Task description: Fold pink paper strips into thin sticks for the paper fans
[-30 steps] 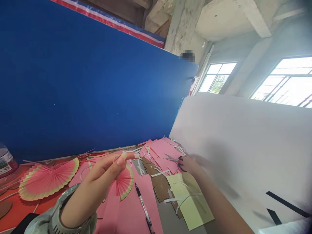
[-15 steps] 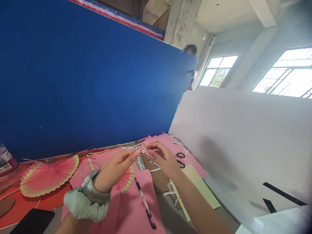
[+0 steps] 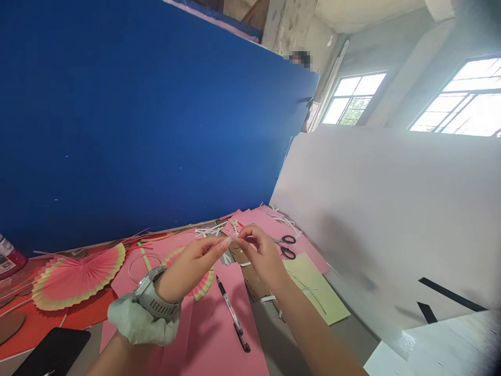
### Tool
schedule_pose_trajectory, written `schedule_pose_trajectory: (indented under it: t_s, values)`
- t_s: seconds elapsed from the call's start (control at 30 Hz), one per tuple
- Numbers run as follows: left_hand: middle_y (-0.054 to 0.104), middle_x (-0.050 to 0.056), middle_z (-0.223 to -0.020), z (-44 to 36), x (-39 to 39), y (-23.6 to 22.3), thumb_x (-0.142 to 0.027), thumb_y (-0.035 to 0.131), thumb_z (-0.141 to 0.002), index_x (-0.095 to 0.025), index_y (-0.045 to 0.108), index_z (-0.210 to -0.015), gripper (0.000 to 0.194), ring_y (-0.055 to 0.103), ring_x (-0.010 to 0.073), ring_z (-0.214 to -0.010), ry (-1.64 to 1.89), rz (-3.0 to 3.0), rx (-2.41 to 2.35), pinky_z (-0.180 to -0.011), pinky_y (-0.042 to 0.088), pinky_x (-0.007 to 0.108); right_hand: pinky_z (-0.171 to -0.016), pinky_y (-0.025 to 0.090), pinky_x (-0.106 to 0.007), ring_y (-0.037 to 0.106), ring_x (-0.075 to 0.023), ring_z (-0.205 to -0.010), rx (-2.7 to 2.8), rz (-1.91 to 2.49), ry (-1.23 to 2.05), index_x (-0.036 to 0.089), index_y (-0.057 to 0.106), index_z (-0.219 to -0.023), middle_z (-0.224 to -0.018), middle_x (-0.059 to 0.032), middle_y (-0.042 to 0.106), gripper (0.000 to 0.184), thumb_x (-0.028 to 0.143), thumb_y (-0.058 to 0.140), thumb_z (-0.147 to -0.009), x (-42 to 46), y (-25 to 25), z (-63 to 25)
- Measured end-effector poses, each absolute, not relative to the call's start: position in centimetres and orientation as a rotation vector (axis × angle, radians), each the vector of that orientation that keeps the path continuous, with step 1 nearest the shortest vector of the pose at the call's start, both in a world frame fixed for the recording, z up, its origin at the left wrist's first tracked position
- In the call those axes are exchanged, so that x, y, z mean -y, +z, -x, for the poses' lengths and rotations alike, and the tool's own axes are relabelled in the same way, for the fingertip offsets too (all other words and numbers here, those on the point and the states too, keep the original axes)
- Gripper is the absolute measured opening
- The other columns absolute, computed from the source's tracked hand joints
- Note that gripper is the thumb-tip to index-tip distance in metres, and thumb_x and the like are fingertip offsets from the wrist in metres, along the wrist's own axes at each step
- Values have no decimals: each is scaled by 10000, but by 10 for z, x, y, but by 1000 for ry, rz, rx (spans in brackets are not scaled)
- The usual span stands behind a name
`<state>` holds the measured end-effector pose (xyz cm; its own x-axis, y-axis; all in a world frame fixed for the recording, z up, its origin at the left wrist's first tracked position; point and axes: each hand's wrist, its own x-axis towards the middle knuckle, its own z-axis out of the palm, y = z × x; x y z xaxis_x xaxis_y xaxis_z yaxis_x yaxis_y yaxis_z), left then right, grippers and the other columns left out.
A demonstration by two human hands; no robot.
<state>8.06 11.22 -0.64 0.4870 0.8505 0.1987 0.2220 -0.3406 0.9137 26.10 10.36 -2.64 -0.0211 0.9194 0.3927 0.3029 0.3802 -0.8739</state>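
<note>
My left hand (image 3: 198, 263), with a grey watch (image 3: 154, 295) and a pale green scrunchie (image 3: 141, 321) at its wrist, pinches thumb against fingers. My right hand (image 3: 263, 256) is closed in a pinch too, and the fingertips of both hands meet. Whatever lies between them is too small and too covered to name. Below the hands a pen (image 3: 233, 313) rests on pink paper (image 3: 223, 339). A pink folded paper fan (image 3: 82, 277) with a yellow-green edge lies left of my left hand; a second fan (image 3: 205, 284) is partly hidden behind it.
Scissors (image 3: 288, 246) with black handles lie beyond my right hand, close to yellow paper (image 3: 324, 297). White paper strips (image 3: 209, 230) are scattered at the back. A dark phone (image 3: 55, 352) is at lower left. A blue board (image 3: 156, 120) and a white panel (image 3: 391, 209) enclose the table.
My right fingertips have come in to meet the left ones; the small white piece seen between them before is now mostly covered. The view has shifted slightly.
</note>
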Motion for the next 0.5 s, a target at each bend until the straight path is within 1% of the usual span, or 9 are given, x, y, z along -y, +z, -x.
schedule_pose_trajectory:
  t_s: [0.07, 0.13, 0.23, 0.3, 0.4, 0.5]
  values:
    - [611, 10, -804, -77, -114, -7, -455, 438, -940, -185, 674, -874, 365, 535, 210, -868, 898, -1825, -939, -773, 415, 290, -647, 474, -289, 548, -125, -676, 1513, 1165, 740, 139, 572, -844, -773, 8, 557, 224, 352, 578, -916, -107, -33, -266]
    - [615, 9, -827, -73, -116, -7, -454, 450, -937, -184, 674, -868, 358, 529, 209, -868, 910, -1818, -964, -776, 408, 290, -659, 488, -301, 571, -134, -699, 1470, 1188, 748, 135, 582, -903, -809, -4, 580, 225, 359, 567, -924, -112, -41, -271]
    - [623, 13, -839, -71, -116, -7, -469, 448, -934, -187, 697, -874, 381, 530, 212, -872, 903, -1800, -939, -783, 416, 292, -756, 501, -360, 600, -176, -845, 1462, 1168, 746, 137, 596, -1012, -942, -42, 610, 241, 359, 574, -921, -116, -46, -275]
    - [627, 18, -851, -73, -114, -7, -485, 417, -942, -200, 714, -955, 412, 537, 211, -887, 902, -1777, -896, -815, 423, 299, -804, 492, -385, 591, -196, -924, 1498, 1108, 742, 144, 608, -1048, -1008, -56, 607, 244, 348, 578, -918, -114, -45, -271]
    - [602, 24, -806, -77, -109, -8, -503, 333, -966, -213, 698, -1115, 490, 537, 191, -813, 900, -1733, -846, -826, 430, 317, -828, 480, -382, 572, -193, -948, 1540, 999, 715, 151, 635, -975, -1010, -52, 592, 198, 332, 590, -908, -110, -42, -261]
    - [541, 21, -742, -79, -108, -9, -517, 281, -974, -211, 664, -1203, 541, 503, 181, -739, 892, -1684, -837, -774, 436, 326, -759, 483, -338, 561, -165, -853, 1499, 959, 684, 147, 599, -878, -914, -26, 567, 178, 324, 609, -893, -109, -41, -251]
